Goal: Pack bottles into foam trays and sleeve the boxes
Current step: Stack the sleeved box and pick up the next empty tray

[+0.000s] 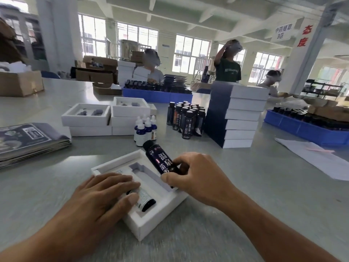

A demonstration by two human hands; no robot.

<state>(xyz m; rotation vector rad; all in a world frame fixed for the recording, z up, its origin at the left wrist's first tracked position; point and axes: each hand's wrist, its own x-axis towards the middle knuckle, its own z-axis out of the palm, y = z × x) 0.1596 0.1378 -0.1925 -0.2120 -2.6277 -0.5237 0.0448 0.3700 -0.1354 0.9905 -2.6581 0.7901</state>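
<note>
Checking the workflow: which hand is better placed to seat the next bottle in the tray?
Right. The right hand already grips the dark bottle above the empty slot; the left hand lies flat on the tray.

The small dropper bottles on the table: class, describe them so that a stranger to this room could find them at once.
Start at the tall stack of sleeved boxes right of centre on the grey table. Left of it stands a cluster of tall dark bottles, and left of those, in front of the open white boxes, are the dropper bottles. Only these have white pointed tops on short blue bodies.
</note>
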